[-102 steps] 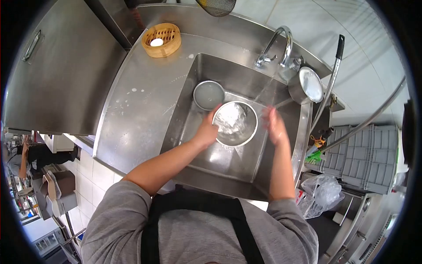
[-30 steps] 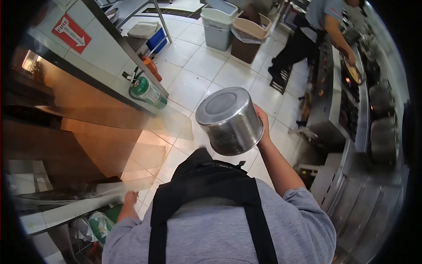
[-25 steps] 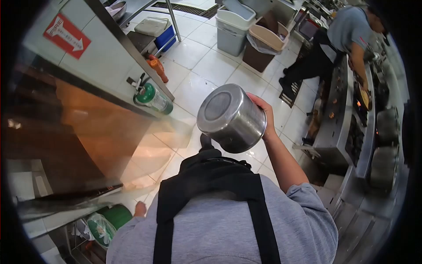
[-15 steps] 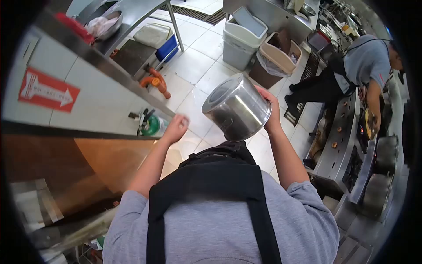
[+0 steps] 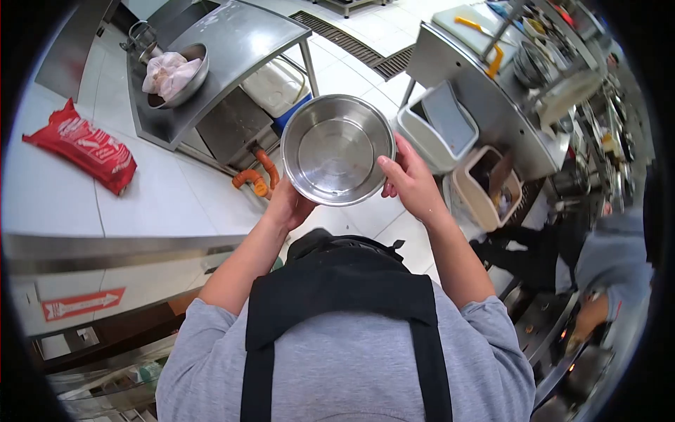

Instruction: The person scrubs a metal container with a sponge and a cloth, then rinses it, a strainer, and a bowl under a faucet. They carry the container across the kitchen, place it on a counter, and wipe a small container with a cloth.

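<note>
A shiny metal pot (image 5: 336, 151) is held in front of my chest, its round mouth turned up toward the camera, with nothing visible inside. My right hand (image 5: 411, 179) grips its right side, thumb over the rim. On the lower left, my left hand (image 5: 287, 204) supports the pot's outer wall, its fingers partly hidden behind it.
A metal table (image 5: 246, 32) at upper left bears a bowl (image 5: 200, 79) with a pinkish bag. A red packet (image 5: 88, 148) lies on the white counter (image 5: 169, 204). Bins (image 5: 429, 141) stand at right; another person (image 5: 612, 260) works by the stove.
The pot has turned from bottom-up to mouth-up and moved slightly up and left. My left hand, earlier apart from it, now holds it. The view has shifted toward the counter and metal table.
</note>
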A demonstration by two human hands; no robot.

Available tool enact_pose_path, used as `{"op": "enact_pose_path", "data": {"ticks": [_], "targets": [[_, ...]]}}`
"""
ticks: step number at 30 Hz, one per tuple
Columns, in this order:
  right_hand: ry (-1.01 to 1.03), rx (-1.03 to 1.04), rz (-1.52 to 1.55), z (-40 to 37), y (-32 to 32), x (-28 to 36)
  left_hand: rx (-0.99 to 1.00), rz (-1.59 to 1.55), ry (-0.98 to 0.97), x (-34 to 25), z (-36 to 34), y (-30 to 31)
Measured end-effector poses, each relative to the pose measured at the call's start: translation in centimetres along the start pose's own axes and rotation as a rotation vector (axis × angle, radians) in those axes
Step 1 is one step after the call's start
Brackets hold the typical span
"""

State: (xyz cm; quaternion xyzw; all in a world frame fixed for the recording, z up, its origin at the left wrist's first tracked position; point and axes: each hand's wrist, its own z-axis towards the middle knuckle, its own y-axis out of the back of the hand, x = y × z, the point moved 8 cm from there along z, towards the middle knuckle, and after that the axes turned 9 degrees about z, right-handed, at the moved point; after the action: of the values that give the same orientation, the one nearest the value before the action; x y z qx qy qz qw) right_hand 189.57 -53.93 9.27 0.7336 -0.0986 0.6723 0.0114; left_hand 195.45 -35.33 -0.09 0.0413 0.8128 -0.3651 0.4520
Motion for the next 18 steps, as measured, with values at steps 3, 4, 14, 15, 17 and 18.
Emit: {"op": "enact_pose_path", "data": {"ticks": [3,4,14,15,17,18], "targets": [[0.001,0.053,0.023,6.6,1.1,1.1,-0.052,-0.066,0.003,-2.1,5.8,1.1],[0.019,0.07,0.068,8.6,1.5,1.4,-0.059,-0.076,0.003,-3.1,7.7,1.1],[0.015,-0.025,0.214,29.1,11.5,3.7,0.206,-0.259,0.075,-14.0,32.8,-0.5],[0.069,-0.059,0.18,30.6,12.5,4.4,0.244,-0.258,0.138,-14.5,35.1,-0.8],[0.144,-0.104,0.149,34.1,14.5,5.8,0.201,-0.187,0.215,-15.8,39.6,-1.4],[0.146,-0.118,0.155,35.9,15.8,5.9,0.206,-0.179,0.227,-16.7,41.8,-1.8]]}}
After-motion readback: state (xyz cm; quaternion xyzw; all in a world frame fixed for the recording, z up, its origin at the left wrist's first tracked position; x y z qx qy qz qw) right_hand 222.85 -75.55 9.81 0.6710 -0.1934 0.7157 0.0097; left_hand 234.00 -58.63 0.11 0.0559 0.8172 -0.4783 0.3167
